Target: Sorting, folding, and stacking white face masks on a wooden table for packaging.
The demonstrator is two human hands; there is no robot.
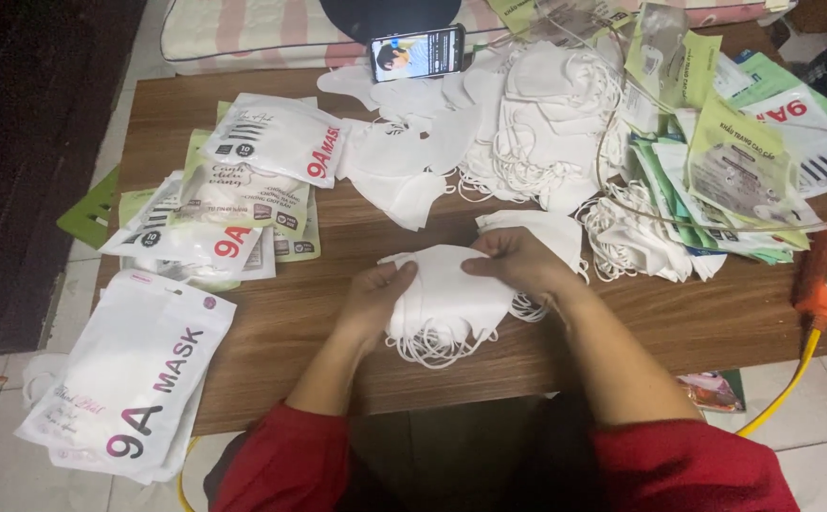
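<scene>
Both my hands grip a small stack of white face masks [448, 301] near the front edge of a low wooden table [698, 322]. My left hand [377, 296] pinches the stack's left side. My right hand [515, 262] holds its upper right corner. Elastic ear loops hang from the stack's bottom edge. More loose white masks [518, 118] lie heaped at the back of the table, just beyond my hands.
Sealed white mask packets [243, 180] pile up at the left, one large packet [129, 379] overhanging the front left corner. Empty green and white pouches [745, 161] lie at the right. A phone [417, 52] stands propped at the back. An orange power strip [826, 284] with a yellow cable sits at the right edge.
</scene>
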